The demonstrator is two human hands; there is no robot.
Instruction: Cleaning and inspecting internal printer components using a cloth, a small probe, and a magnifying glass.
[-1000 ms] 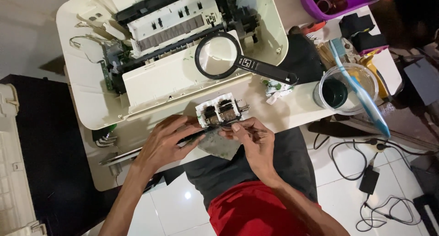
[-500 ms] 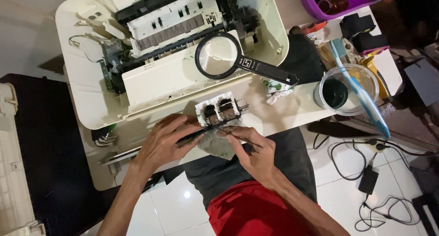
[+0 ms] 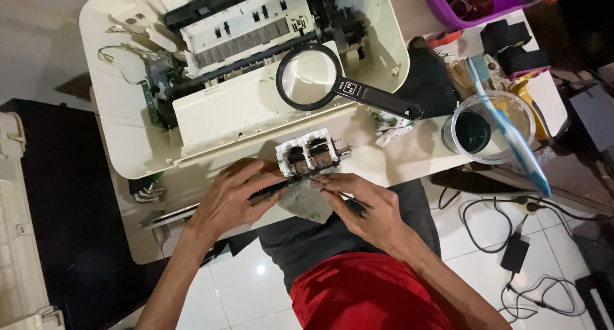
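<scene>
Both hands work at the carriage (image 3: pixel 313 154), which sits on the bench (image 3: pixel 409 160) just in front of the opened printer (image 3: pixel 243 68). Left hand (image 3: pixel 233 199) grips a dark strip (image 3: pixel 275 188); right hand (image 3: pixel 368 208) pinches a thin tool (image 3: pixel 350 201). Next move calls for steady fingertip control.

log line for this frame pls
left hand: holds dark thin tool | right hand: grips dark tool | both at white cartridge carriage | nearby: opened printer, magnifying glass
</scene>
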